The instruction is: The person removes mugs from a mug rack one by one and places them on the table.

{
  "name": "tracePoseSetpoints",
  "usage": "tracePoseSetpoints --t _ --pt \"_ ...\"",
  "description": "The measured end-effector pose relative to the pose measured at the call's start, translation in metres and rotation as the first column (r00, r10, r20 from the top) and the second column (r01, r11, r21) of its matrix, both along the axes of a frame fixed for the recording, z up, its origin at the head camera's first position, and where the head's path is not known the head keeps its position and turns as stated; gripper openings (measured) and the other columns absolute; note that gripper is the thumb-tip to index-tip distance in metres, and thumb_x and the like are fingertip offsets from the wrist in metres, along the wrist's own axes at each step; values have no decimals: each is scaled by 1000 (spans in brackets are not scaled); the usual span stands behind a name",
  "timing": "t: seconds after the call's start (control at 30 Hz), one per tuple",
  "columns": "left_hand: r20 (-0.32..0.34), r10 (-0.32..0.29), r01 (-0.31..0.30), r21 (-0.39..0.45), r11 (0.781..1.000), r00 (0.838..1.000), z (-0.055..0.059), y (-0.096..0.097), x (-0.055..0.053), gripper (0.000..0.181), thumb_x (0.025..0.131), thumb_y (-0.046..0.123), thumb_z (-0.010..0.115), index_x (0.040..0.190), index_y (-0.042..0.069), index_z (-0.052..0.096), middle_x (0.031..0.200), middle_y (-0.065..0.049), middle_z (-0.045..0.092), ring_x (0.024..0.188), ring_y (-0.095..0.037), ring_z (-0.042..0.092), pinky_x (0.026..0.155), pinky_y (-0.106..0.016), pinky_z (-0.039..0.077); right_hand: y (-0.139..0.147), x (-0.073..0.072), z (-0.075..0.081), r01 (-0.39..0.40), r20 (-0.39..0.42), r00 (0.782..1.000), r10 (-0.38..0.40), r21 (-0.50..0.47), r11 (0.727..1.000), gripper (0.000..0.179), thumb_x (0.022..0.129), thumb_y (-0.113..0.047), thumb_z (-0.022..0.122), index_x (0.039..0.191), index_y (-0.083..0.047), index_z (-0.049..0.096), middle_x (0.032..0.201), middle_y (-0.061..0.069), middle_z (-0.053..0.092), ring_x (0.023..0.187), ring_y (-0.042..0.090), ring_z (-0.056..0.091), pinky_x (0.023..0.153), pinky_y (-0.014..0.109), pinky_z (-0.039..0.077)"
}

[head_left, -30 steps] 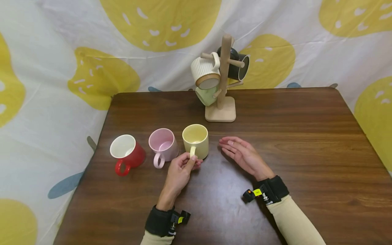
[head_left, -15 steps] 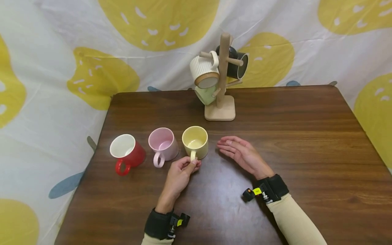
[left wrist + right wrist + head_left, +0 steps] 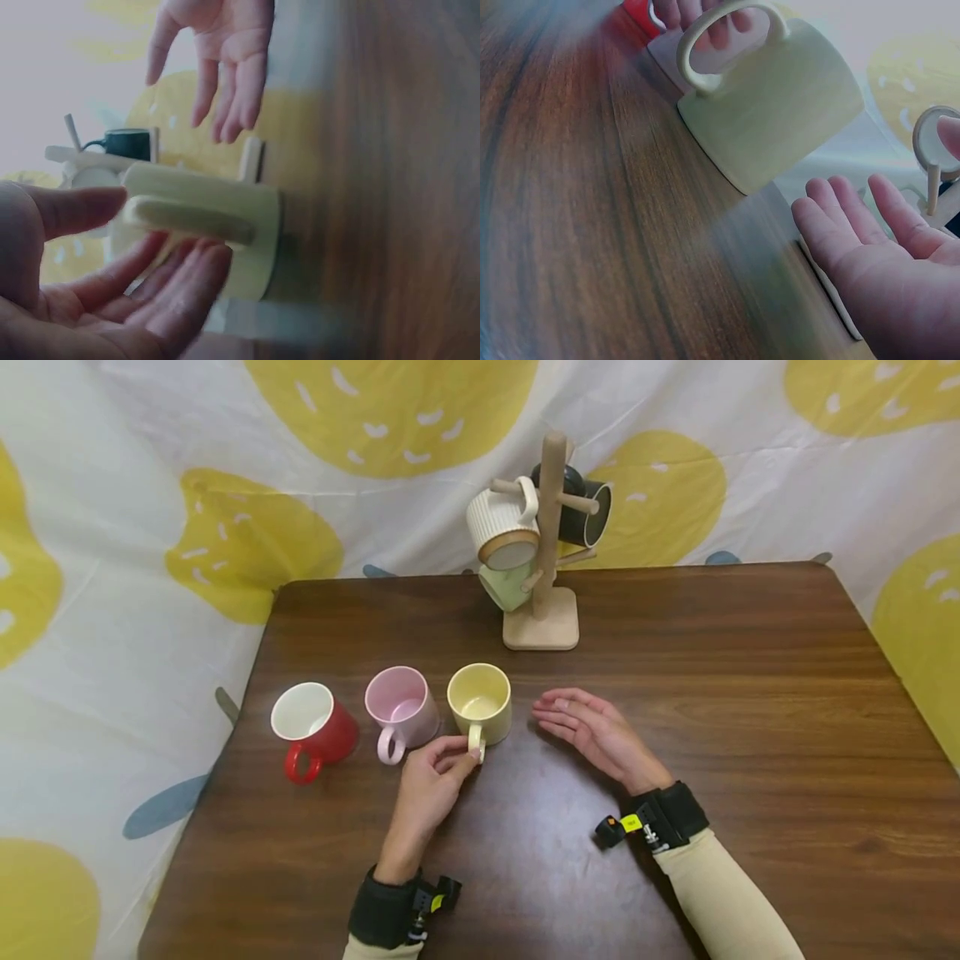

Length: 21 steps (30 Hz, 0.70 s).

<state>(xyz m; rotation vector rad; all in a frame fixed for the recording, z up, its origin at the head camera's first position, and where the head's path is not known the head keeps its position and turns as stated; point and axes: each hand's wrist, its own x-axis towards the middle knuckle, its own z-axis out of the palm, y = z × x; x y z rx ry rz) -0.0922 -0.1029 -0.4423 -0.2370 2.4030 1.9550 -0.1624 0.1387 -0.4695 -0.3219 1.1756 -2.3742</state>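
A yellow mug (image 3: 480, 703) stands upright on the table, its handle toward me. My left hand (image 3: 431, 781) is right at that handle (image 3: 187, 217); in the left wrist view thumb and fingers are spread apart, with the handle just past their tips. In the right wrist view the whole handle loop shows, my left fingers (image 3: 705, 19) behind it. To the right of the yellow mug, my right hand (image 3: 592, 735) holds nothing, palm turned toward the mug and fingers extended. A pink mug (image 3: 408, 710) and a red mug (image 3: 330, 735) with white inside stand to the left, handles toward me.
Behind the mugs stands a wooden mug tree (image 3: 551, 527). On it hang a white ribbed mug (image 3: 498, 522), a pale green mug (image 3: 506, 587) and dark mugs (image 3: 585, 518). A patterned cloth (image 3: 420, 527) hangs behind the wooden table (image 3: 750, 693).
The yellow mug's handle end has come down onto the table and the mug stands level. My left fingers have loosened from its handle and drawn slightly left. My right hand has barely moved.
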Motion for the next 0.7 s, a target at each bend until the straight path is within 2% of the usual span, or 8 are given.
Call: tracePoseSetpoints --t 0.1,0.17,0.27,0.37,0.53,0.7 --pt "24 18 -17 -12 1000 1000 8 -6 3 21 85 13 67 100 -1 70 93 -21 72 86 -27 68 74 -35 58 0 -1 1 2 -3 1000 -2 2 1000 34 95 -8 54 122 11 47 120 22 60 123 41 46 106 44 41" --pt "52 8 -8 0 1000 999 13 -10 6 21 86 13 66 99 -3 70 92 -22 71 85 -29 67 75 -39 59 1 -1 2 1 -7 1000 -1 8 1000 35 95 -8 54 123 11 46 119 21 61 123 41 46 106 44 41" --pt "75 -35 33 27 999 997 24 -15 9 22 89 12 63 100 -6 68 92 -25 69 84 -31 67 77 -43 59 2 0 3 -2 -11 1000 2 19 1000 36 95 -9 54 123 12 46 119 20 61 123 41 45 106 43 41" --pt "63 -95 93 42 995 993 35 -19 8 25 91 12 61 104 -8 66 97 -26 69 86 -29 67 79 -40 59 1 -1 6 -4 -15 1000 4 21 1000 34 95 -9 54 122 10 47 119 20 61 122 40 47 105 43 42" --pt "-20 -162 163 80 983 987 59 -23 -2 27 92 12 59 108 -9 64 103 -30 67 89 -31 67 79 -33 59 0 0 8 -20 -36 999 20 0 1000 32 96 -9 52 122 10 48 120 19 61 123 40 46 105 42 42" --pt "-71 -158 164 79 983 985 82 -26 -22 33 92 20 60 111 -6 64 107 -28 67 88 -26 68 78 -28 59 0 2 8 -44 -72 997 41 -41 998 32 97 -7 49 123 12 46 121 19 61 122 40 47 105 42 42"
